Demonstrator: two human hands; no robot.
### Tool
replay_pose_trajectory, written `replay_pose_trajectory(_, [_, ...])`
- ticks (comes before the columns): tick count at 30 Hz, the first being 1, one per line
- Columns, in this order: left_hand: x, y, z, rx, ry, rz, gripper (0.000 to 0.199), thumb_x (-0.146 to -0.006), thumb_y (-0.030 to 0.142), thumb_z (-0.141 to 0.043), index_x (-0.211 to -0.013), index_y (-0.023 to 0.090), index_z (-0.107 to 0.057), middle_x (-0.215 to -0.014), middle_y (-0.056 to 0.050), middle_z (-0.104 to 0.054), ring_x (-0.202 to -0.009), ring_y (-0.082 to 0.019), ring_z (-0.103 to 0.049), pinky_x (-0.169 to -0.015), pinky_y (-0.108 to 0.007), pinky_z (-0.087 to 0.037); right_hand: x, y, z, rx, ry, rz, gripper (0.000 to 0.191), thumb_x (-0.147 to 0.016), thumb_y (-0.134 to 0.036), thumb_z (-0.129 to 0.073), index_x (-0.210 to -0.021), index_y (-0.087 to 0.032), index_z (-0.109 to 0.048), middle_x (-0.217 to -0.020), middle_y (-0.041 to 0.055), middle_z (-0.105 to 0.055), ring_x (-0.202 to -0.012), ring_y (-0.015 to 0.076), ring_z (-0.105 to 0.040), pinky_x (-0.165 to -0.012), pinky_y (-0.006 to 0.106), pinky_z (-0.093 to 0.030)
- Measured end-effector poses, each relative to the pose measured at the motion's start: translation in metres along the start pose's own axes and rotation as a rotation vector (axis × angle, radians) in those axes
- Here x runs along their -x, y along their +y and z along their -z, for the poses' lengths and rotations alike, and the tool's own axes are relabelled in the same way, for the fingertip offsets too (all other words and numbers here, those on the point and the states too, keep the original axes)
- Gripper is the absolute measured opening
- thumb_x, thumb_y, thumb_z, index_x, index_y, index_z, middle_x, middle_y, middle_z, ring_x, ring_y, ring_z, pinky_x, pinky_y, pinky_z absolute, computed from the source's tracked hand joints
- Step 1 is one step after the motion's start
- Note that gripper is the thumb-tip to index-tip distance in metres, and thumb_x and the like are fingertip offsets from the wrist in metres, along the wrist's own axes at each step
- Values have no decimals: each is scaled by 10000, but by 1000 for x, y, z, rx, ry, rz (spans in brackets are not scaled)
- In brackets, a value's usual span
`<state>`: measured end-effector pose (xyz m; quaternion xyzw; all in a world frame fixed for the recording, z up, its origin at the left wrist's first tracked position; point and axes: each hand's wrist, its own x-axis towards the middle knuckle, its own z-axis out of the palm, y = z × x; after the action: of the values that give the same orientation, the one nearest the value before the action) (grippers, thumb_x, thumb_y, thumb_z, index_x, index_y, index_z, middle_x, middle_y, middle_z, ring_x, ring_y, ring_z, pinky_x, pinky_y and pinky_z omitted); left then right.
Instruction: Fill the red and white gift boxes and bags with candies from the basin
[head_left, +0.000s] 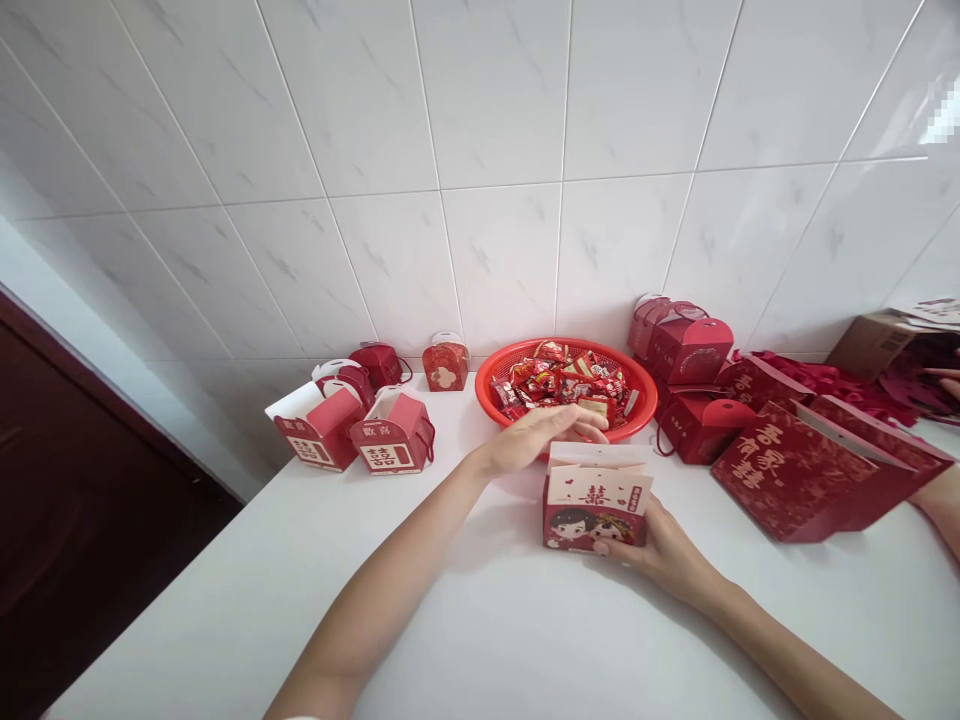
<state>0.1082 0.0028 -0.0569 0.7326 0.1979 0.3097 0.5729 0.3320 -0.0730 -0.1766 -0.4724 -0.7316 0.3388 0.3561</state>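
While I view the work through the head camera, the right hand (660,555) clamps the cream-and-red carton (592,512) at its lower right, thumb across the printed front; the other fingers are largely hidden. The carton is box-shaped, stands on the smooth white table (465,610) and has thin, pale upper flaps upright. The left hand (544,437) extends over the near rim of the round, perforated orange-red basket (485,398), just behind the carton, its fingers loosely extended and slightly bent above the glossy wrapped sweets (551,382); I cannot tell whether they grasp one. Left of the basket, I see small red boxes (390,432) with cord handles. To its right stand more red boxes (694,350) and flat-sided, gold-lettered bags (795,475). Glazed, grey-veined tiles (495,250) line the wall behind.
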Motion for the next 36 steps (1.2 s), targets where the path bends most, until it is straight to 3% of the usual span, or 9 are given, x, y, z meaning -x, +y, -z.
replay_pose_trajectory(2, [-3,4,13,-86,45,-11,558,-932,634,-500,-1178,168,-683,-1145,-127,-715,-1087,-257,-655,-972,-387,-476,1,1,1,10,1,-3,660,-800,-552,-724,-1338,-232,-513,-1341,140,-621,-1201,363,-597,-1007,550,-492])
replay_pose_trajectory(5, [-16,2,38,-467,154,89,433,-902,470,-602,-1216,179,-664,-1185,-101,-713,-1108,-246,-649,-967,-350,-481,2,2,4,-2,2,3,800,-782,-571,-729,-1440,-246,-409,-1435,153,-549,-1274,375,-546,-1041,552,-464])
replay_pose_trajectory(10, [-51,-16,62,-1032,-98,545,380,-829,315,-659,-1168,152,-706,-1260,-131,-699,-1161,-279,-643,-960,-306,-473,2,4,12,-24,40,81,849,-782,-611,-705,-1470,-254,-357,-1492,165,-497,-1337,389,-500,-1065,540,-442])
replay_pose_trajectory(15, [-71,-35,57,-1153,-174,601,537,-710,339,-739,-1233,237,-677,-1417,-112,-604,-1278,-326,-569,-960,-316,-485,2,9,18,14,88,216,863,-798,-689,-648,-1485,-258,-354,-1463,164,-528,-1317,386,-526,-1030,489,-483])
replay_pose_trajectory(20, [-74,-39,55,-1160,-221,598,588,-722,319,-689,-1297,204,-635,-1434,-151,-579,-1270,-339,-579,-957,-346,-499,0,13,30,91,239,340,877,-832,-748,-554,-1538,-294,-300,-1404,147,-578,-1232,349,-593,-982,467,-514])
replay_pose_trajectory(24, [-74,-36,54,-1144,-255,567,550,-759,335,-659,-1296,221,-635,-1438,-127,-582,-1271,-312,-585,-983,-336,-490,-7,6,41,17,434,392,648,-917,-670,-495,-1446,-302,-427,-1283,119,-647,-1080,278,-660,-921,428,-540])
replay_pose_trajectory(29, [-75,-33,52,-1122,-268,553,551,-765,345,-661,-1307,258,-624,-1520,-92,-500,-1337,-297,-530,-1029,-321,-454,-39,-21,65,69,654,274,311,-963,-468,-528,-1170,-246,-594,-1096,93,-697,-911,225,-679,-835,387,-551])
replay_pose_trajectory(32, [-75,-33,52,-1106,-277,574,523,-773,306,-648,-1293,263,-640,-1441,-79,-589,-1259,-279,-595,-955,-295,-486,-78,-33,79,251,558,218,229,-902,-409,-592,-1027,-224,-639,-983,79,-706,-840,225,-676,-793,376,-551])
replay_pose_trajectory(36, [-75,-34,52,-1105,-249,568,427,-799,313,-621,-1208,220,-701,-1253,-90,-714,-1071,-258,-683,-790,-258,-507,-135,-36,82,428,237,55,233,-825,-322,-661,-1025,-202,-652,-1027,87,-730,-896,247,-699,-806,367,-553])
